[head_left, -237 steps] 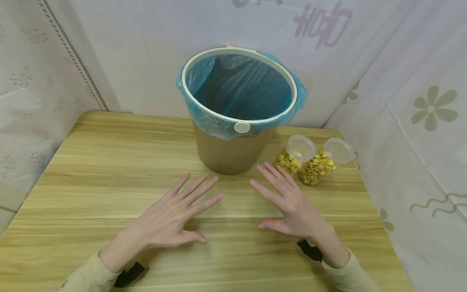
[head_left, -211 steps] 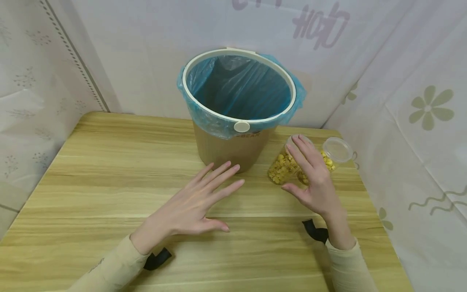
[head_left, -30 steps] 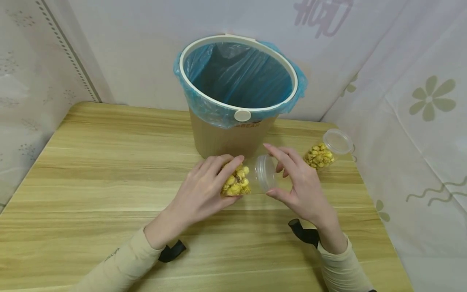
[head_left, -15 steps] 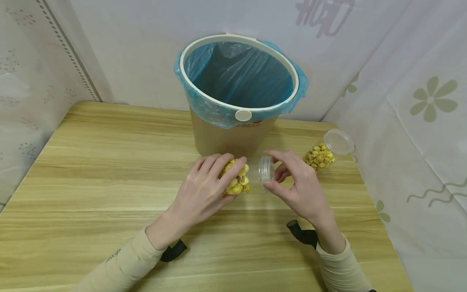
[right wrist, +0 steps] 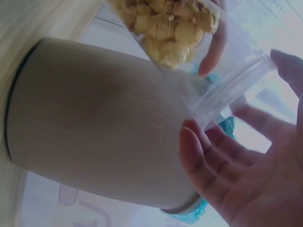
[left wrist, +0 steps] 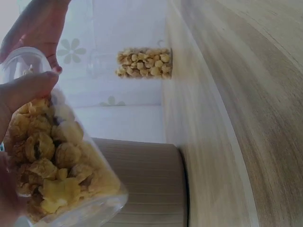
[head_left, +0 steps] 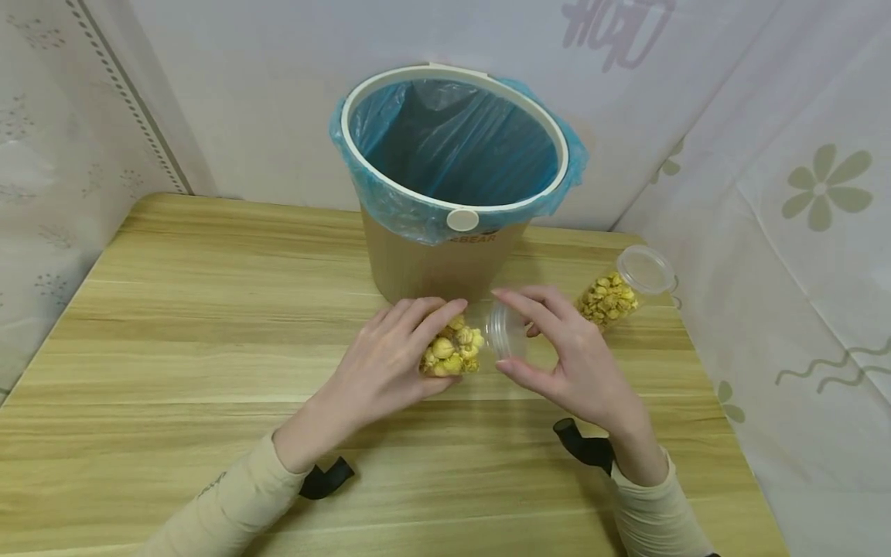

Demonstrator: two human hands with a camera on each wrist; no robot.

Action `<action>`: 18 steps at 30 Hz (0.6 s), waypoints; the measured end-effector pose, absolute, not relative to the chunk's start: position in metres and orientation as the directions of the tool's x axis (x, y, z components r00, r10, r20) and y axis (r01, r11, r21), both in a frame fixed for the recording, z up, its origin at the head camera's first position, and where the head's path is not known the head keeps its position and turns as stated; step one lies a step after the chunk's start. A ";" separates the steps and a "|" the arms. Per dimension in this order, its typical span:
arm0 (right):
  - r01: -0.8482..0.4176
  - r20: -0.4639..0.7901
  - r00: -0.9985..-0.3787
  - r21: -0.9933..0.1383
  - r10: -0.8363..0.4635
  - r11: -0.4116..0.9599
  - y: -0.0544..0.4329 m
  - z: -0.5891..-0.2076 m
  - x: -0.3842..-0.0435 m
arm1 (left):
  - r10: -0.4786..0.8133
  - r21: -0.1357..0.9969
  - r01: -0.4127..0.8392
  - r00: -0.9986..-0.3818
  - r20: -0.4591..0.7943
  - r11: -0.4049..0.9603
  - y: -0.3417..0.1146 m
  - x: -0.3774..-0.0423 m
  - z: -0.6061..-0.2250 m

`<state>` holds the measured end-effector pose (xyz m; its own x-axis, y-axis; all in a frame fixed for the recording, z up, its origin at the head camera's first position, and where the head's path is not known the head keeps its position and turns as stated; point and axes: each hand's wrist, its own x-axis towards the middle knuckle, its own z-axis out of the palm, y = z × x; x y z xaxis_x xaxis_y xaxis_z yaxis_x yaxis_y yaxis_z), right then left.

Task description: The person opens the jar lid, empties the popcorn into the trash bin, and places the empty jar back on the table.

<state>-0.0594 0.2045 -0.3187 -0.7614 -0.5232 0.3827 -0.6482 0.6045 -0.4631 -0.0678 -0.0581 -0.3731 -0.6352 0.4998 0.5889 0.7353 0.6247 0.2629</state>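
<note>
Leftmost, the sleeve (head_left: 237, 495) of the left arm slants up from the lower edge, with small dark lettering too faint to read. A black curved piece (head_left: 327, 478) juts out under that wrist. The left hand (head_left: 383, 363) has its fingers bent over the far side of the held jar (head_left: 452, 352), thumb along the near side, gripping it firmly. This jar, 1 of 2 clear ones containing yellow popcorn, is tilted on its side between the 2 hands, its mouth pointing right. Just behind stands the tan bin (head_left: 431, 271) with its blue liner (head_left: 411, 220); "BEAR" reads on its front, the letters before it partly covered. The right hand (head_left: 571, 356) arches, thumb near and fingers far, partly closed around the clear lid (head_left: 506, 331) at the jar's mouth. Beyond it, the second jar (head_left: 609, 298) stands upright on the table (head_left: 174, 348), lid on. Purplish writing (head_left: 619, 31) on the back cloth is hard to make out.
</note>
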 end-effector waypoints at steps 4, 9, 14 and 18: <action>-0.688 0.369 -0.725 -0.431 -0.582 0.584 0.208 -0.317 -0.059 | 0.515 0.352 0.724 -0.677 0.526 0.593 -0.059 -0.069 -0.372; -0.735 0.378 -0.676 -0.402 -0.632 0.545 0.211 -0.315 -0.059 | 0.543 0.463 0.671 -0.741 0.395 0.578 -0.061 -0.069 -0.369; -0.771 0.395 -0.635 -0.386 -0.664 0.507 0.211 -0.313 -0.058 | 0.552 0.528 0.622 -0.775 0.308 0.579 -0.062 -0.069 -0.367; -0.754 0.376 -0.654 -0.382 -0.656 0.534 0.212 -0.312 -0.057 | 0.549 0.485 0.654 -0.754 0.361 0.580 -0.061 -0.069 -0.368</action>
